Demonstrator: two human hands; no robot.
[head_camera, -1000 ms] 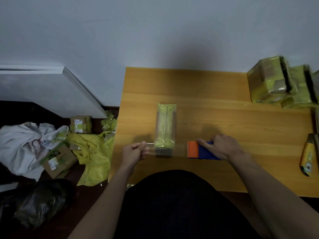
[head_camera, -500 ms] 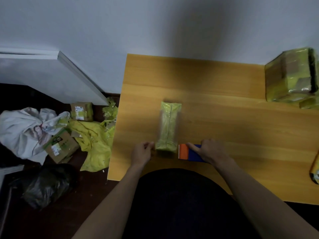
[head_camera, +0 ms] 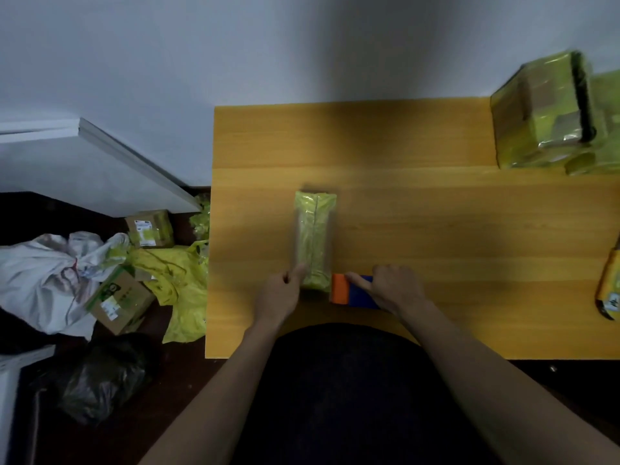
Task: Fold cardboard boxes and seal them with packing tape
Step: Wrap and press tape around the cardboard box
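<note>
Right hand: The right hand gripped the blue-and-orange tape dispenser, index finger laid along its top, orange end toward the box.
Left hand: The left hand pressed its extended fingers against the near-left side of the small taped box, the other fingers curled; whether it pinched a tape end could not be told.
Box in hand: It lay between the two hands on the wooden table, stretching away from them, already wrapped in yellow-green tape.
Progress: This box looked nearly sealed; probably only the near end remained.
Far right: Finished taped boxes sat stacked well beyond the dispenser.
</note>
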